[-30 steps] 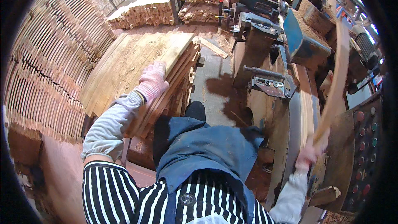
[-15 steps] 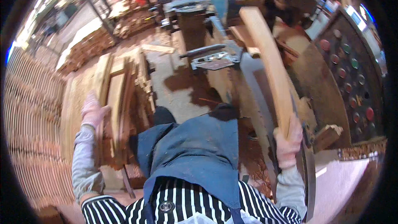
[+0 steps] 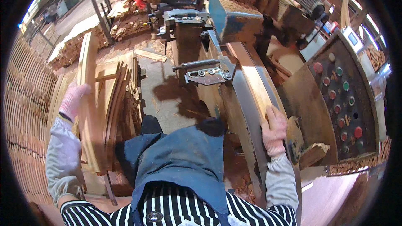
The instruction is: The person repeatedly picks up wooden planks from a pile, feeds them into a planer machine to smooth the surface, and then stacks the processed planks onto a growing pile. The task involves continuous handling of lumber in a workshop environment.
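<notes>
My left hand (image 3: 75,99), in a pale pink work glove, is closed around the side of a long wooden board (image 3: 86,65) over the stack of boards (image 3: 109,96) on my left. This board looks slightly blurred along its near part. On my right, another wooden board (image 3: 256,84) lies lengthwise along the grey metal bed (image 3: 239,90) of a woodworking machine. My gloved right hand (image 3: 274,130) grips the near end of it, with the fingers over its top. The far end of that board reaches in beside the blue machine housing (image 3: 234,19).
A dark control panel (image 3: 343,100) with red and green buttons stands at the right. A metal bracket (image 3: 205,75) juts from the machine's left side. Piled wood strips (image 3: 27,113) line the far left. Sawdust and a loose strip (image 3: 150,55) lie on the floor ahead.
The right-hand board has come down from a raised slant onto the machine bed. My left hand, earlier resting on the stack, has taken hold of a board and shifted it up off the stack.
</notes>
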Motion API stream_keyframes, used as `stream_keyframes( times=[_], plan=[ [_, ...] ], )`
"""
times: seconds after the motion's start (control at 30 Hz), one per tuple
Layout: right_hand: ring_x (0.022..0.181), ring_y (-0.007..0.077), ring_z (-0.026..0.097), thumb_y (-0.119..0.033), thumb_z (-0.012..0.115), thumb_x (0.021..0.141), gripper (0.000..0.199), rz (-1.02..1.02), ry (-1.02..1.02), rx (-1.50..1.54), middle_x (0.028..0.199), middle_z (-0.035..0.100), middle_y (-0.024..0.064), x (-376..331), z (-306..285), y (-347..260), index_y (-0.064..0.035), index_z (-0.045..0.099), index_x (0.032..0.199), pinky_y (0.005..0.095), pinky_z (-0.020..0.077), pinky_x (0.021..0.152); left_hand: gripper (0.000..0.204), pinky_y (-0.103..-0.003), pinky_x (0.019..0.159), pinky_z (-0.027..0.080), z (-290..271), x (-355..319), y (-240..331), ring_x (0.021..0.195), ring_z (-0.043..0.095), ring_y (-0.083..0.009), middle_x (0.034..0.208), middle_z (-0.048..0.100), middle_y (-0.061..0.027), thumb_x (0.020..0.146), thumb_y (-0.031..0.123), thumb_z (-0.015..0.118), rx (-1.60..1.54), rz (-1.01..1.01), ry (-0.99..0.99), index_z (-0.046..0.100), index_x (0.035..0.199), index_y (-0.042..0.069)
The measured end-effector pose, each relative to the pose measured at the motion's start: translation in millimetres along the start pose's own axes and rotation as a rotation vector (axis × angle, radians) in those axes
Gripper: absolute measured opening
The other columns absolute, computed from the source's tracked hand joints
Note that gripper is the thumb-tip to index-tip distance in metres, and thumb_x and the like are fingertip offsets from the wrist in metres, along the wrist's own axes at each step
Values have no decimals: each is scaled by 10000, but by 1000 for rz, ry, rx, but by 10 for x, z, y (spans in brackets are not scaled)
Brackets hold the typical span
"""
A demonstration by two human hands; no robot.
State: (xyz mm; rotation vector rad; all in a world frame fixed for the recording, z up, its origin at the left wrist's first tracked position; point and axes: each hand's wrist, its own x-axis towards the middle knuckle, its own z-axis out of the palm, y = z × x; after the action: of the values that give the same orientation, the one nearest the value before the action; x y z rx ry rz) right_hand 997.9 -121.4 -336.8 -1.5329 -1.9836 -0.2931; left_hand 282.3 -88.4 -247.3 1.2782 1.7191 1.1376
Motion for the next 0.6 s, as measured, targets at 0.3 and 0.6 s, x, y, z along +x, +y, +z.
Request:
stream_keyframes(
  times=[0.3, 0.6],
  plan=[
    [1508, 361, 349, -218, 707, 883, 794, 147, -283, 586, 1609, 380, 230, 875, 279, -1222, 16, 380, 1568, 424, 288, 1251, 203, -408, 651, 560, 2357, 422, 505, 692, 653, -221, 786, 662, -72, 867, 263, 710, -331, 270, -69, 681, 879, 62],
    [1311, 326, 547, -58, 804, 674, 984, 459, -236, 457, 1432, 512, 210, -225, -386, -1286, 11, 389, 1564, 453, 464, 1109, 895, -404, 948, 540, 3961, -7, 1186, 1103, 654, -275, 1260, 661, -184, 856, 333, 803, -728, 381, -403, 350, 1549, -6]
  ],
)
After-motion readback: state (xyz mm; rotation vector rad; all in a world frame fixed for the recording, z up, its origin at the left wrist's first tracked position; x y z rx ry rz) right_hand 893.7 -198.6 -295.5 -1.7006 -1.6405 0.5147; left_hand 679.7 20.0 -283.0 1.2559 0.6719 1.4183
